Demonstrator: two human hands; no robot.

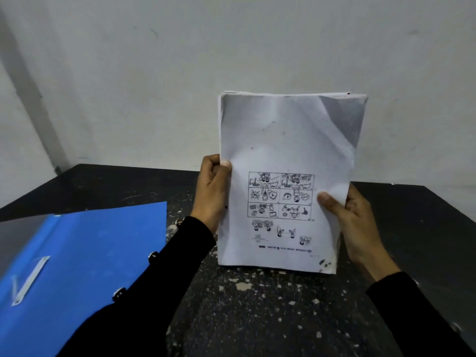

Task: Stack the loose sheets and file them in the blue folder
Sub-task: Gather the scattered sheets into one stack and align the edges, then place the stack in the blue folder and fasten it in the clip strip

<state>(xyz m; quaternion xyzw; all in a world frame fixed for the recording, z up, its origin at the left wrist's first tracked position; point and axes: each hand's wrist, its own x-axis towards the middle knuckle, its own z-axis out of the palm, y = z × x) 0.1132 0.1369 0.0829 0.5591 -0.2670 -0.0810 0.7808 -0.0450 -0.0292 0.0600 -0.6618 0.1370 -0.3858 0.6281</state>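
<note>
A stack of white sheets point(283, 140) stands upright on its lower edge on the dark table point(257, 318). The front sheet shows small printed cartoon panels, upside down, and its top right corner is creased. My left hand point(211, 191) grips the stack's left edge, thumb on the front. My right hand point(353, 222) grips the right edge, thumb across the front. The blue folder point(85, 253) lies open on the table to the left, with a white metal fastener strip point(29, 279) on its inner face. My left sleeve covers the folder's right edge.
A pale wall rises right behind the table's far edge point(128, 167). The black tabletop is scuffed with pale flecks. Its right part point(425, 228) lies beyond my right hand. A grey surface point(15, 235) shows at the folder's far left.
</note>
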